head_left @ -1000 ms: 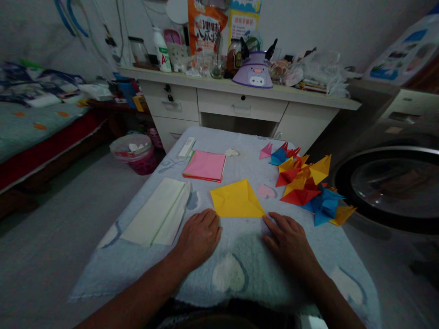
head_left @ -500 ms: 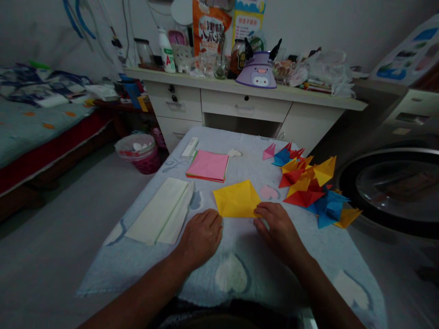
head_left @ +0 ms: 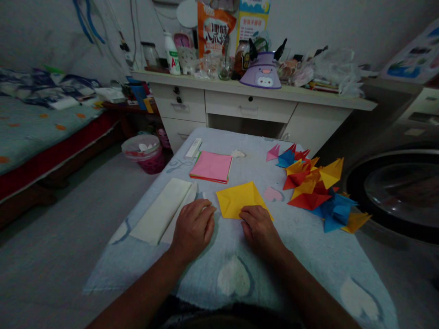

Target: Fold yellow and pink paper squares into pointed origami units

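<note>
A partly folded sheet of yellow origami paper (head_left: 236,198) lies on the cloth-covered table in front of me. My right hand (head_left: 259,226) is at its near edge, fingers curled together and resting on the paper. Left of the sheet, my left hand (head_left: 195,226) is closed in a loose fist, a little apart from the yellow paper; nothing shows between its fingers. Beyond the hands sits a stack of square origami paper (head_left: 212,165), pink on top. Folded paper shapes (head_left: 310,195) in red, yellow, blue and pink are heaped on the right.
A folded white cloth or tissue (head_left: 161,210) lies beside my left hand. A small white box (head_left: 194,147) is at the far left of the table (head_left: 274,292). Behind stands a cabinet (head_left: 247,107) crowded with items. A washing machine (head_left: 401,187) is right, a bin (head_left: 146,155) left.
My right hand has slid left along the paper's near edge from its right corner. My left hand has come off the left corner and moved left. The view has shifted slightly.
</note>
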{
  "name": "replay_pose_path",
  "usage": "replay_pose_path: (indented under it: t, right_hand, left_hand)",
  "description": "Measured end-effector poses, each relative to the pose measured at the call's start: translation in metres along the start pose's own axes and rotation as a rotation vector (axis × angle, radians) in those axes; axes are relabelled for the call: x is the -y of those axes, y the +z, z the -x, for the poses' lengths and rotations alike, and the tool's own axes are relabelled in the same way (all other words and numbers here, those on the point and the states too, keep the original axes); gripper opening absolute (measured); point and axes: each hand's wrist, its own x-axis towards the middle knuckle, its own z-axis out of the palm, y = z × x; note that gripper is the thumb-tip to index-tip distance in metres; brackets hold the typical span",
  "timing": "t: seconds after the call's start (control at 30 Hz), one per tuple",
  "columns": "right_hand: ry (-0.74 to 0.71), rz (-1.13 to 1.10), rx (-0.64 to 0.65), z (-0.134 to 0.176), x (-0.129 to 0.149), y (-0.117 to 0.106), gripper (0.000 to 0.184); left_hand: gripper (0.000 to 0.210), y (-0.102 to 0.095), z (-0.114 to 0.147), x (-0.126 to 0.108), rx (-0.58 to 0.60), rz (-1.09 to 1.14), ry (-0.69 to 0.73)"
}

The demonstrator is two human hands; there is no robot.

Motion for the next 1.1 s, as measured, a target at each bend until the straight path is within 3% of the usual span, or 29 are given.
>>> replay_pose_path:
  t: [0.1, 0.23, 0.43, 0.6, 1.1]
  right_hand:
    - [-0.012, -0.017, -0.014, 0.0, -0.001, 0.001, 0.023]
    - [-0.019, -0.033, -0.034, -0.001, 0.0, 0.001, 0.024]
    - [-0.004, -0.027, -0.028, -0.001, 0.002, 0.0, 0.023]
    - [-0.003, -0.036, -0.041, 0.0, 0.003, -0.001, 0.023]
    - [-0.01, -0.06, -0.096, 0.001, 0.003, -0.002, 0.022]
  left_hand:
    - [0.019, -0.013, -0.004, 0.017, 0.032, -0.132, -0.152]
    - [0.033, -0.031, 0.0, 0.045, 0.194, -0.344, -0.362]
    - [0.048, -0.036, 0.012, 0.067, 0.403, -0.426, -0.483]
    - [0.051, -0.035, 0.011, 0.069, 0.48, -0.406, -0.522]
    - [0.045, -0.036, 0.006, 0.061, 0.493, -0.471, -0.531]
